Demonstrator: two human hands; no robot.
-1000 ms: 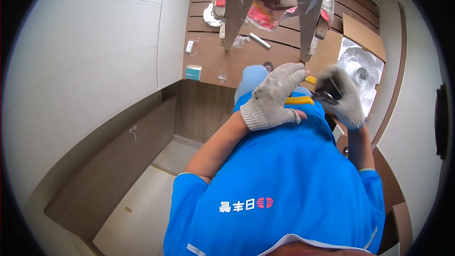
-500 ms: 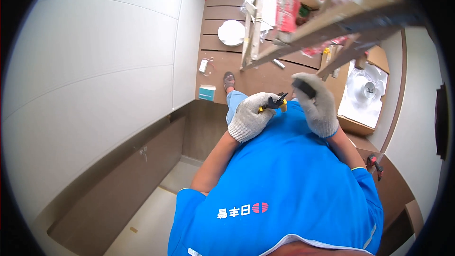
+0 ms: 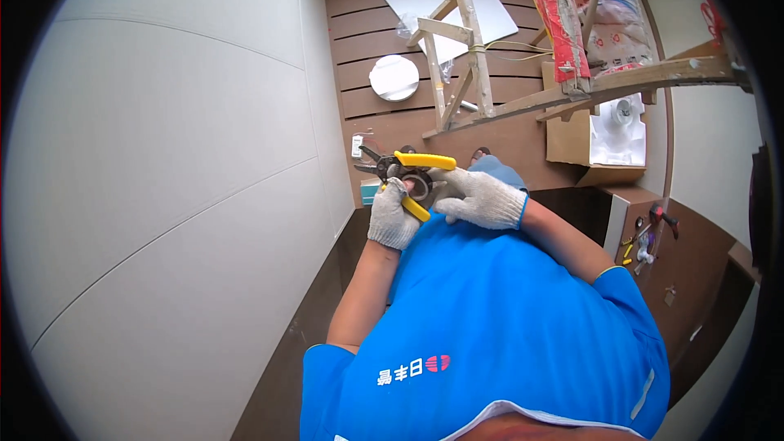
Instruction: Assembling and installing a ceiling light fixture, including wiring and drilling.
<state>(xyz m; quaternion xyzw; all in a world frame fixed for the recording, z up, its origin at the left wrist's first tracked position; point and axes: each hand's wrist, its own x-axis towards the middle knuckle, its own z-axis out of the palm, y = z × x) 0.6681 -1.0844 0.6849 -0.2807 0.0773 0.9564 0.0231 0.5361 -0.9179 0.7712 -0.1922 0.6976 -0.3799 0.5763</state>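
My left hand (image 3: 394, 216), in a knitted off-white glove, grips wire-stripping pliers (image 3: 428, 161) with yellow handles and dark jaws. The handles are spread and the jaws point left. A roll of black tape (image 3: 419, 186) sits against the left thumb, between the two handles. My right hand (image 3: 482, 198), gloved the same way, comes in from the right with its fingers curled at the roll's right side, just below the end of the upper handle. Its fingertips are partly hidden, but they appear to pinch the roll.
A wooden ladder (image 3: 482, 57) stands ahead. Behind it lie a white sheet (image 3: 498, 20) and a round white fixture (image 3: 394, 78). An open carton (image 3: 572, 143) with white foam stands right. Tools, including a red-black one (image 3: 665, 219), lie on the brown ledge. A pale wall panel (image 3: 204, 114) borders the left.
The pliers have swung open and moved left with my left hand. My right hand has come down and left, bringing the black roll to the left hand. My view has shifted.
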